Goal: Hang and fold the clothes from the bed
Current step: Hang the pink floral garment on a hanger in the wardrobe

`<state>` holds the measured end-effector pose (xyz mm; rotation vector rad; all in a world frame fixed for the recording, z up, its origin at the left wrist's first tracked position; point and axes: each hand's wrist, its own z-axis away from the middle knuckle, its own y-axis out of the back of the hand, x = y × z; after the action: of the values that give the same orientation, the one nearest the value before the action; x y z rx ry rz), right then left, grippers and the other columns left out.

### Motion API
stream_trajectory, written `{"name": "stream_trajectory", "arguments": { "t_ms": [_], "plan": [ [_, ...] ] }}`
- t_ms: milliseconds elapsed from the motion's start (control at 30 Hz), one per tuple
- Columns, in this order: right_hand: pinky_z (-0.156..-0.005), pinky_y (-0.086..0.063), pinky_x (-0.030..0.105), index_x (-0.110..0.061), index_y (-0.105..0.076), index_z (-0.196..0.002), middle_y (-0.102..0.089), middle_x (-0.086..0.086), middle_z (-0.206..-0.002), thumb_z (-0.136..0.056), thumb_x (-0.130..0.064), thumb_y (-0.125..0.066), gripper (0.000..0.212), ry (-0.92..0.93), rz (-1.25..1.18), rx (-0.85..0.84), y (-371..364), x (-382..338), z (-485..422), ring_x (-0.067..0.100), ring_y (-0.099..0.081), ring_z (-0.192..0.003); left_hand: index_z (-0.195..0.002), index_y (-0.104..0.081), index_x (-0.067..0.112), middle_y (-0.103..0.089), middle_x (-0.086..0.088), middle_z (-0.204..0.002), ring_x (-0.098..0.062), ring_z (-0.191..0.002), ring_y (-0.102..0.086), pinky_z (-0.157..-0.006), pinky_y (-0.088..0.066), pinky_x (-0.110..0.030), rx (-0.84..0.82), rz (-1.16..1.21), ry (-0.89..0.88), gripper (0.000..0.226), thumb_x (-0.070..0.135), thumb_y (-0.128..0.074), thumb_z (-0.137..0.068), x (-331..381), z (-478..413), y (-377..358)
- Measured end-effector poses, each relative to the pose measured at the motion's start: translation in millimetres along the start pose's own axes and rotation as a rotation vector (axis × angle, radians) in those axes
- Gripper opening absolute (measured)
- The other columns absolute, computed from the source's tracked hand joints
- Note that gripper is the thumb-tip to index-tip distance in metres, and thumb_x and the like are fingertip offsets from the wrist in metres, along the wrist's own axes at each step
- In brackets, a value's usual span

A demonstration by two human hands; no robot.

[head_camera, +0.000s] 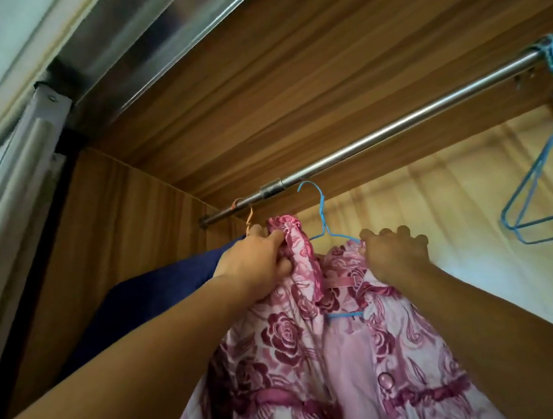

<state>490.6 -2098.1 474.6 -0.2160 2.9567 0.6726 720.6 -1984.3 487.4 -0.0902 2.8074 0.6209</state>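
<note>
A pink dress with dark rose print (pixel 319 359) sits on a blue wire hanger (pixel 322 218), raised inside a wooden wardrobe. The hanger's hook is just below the metal rail (pixel 396 126), not over it. My left hand (pixel 257 263) grips the ruffled left shoulder of the dress. My right hand (pixel 393 251) grips the dress's right shoulder together with the hanger's arm. The lower bar of the hanger shows through the neck opening.
A dark blue garment (pixel 146 293) hangs at the left on an orange hanger (pixel 250 219). Empty blue wire hangers (pixel 549 192) hang from the rail at the right. A metal sliding-door track (pixel 146 45) runs overhead; the door frame stands at the left.
</note>
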Motion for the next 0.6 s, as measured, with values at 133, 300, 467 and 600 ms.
{"name": "stream_trajectory", "arguments": {
  "t_ms": [133, 300, 467, 600],
  "plan": [
    [-0.092, -0.049, 0.043, -0.030, -0.046, -0.134, -0.057, 0.006, -0.126, -0.098, -0.021, -0.040, 0.037, 0.006, -0.018, -0.080, -15.5, -12.1, -10.6, 0.032, -0.053, -0.118, -0.117, -0.054, 0.021, -0.046, -0.009, -0.120, -0.037, -0.094, -0.062, -0.082, -0.055, -0.049, -0.009, 0.018, 0.015, 0.034, 0.042, -0.054, -0.090, -9.8, -7.3, -6.5],
    [-0.086, -0.048, 0.038, -0.021, -0.057, -0.124, -0.062, 0.015, -0.125, -0.099, -0.028, -0.049, 0.027, -0.048, -0.219, 0.000, -11.0, -20.3, -40.4, 0.038, -0.061, -0.113, -0.124, -0.051, 0.020, -0.047, -0.011, -0.115, -0.040, -0.100, -0.061, -0.075, -0.049, -0.043, 0.033, -0.033, -0.004, 0.034, 0.036, -0.052, -0.095, -12.0, -27.8, 9.5],
    [-0.080, -0.052, 0.033, -0.015, -0.069, -0.103, -0.071, 0.014, -0.108, -0.087, -0.030, -0.071, 0.022, -0.179, -0.695, 0.047, -2.8, -32.9, -59.0, 0.036, -0.065, -0.097, -0.127, -0.055, 0.021, -0.051, -0.011, -0.123, -0.039, -0.109, -0.059, -0.076, -0.041, -0.039, 0.072, -0.115, 0.033, 0.032, 0.031, -0.049, -0.097, -20.1, -38.5, 26.9],
    [-0.083, -0.047, 0.030, -0.014, -0.070, -0.112, -0.070, 0.013, -0.114, -0.087, -0.013, -0.071, 0.025, -0.145, -0.895, 0.058, 3.0, -58.2, -59.3, 0.035, -0.064, -0.107, -0.130, -0.052, 0.024, -0.050, -0.010, -0.121, -0.039, -0.103, -0.060, -0.073, -0.044, -0.040, 0.086, -0.124, 0.092, 0.034, 0.031, -0.046, -0.097, -39.6, -30.1, 31.2]
  ]
}}
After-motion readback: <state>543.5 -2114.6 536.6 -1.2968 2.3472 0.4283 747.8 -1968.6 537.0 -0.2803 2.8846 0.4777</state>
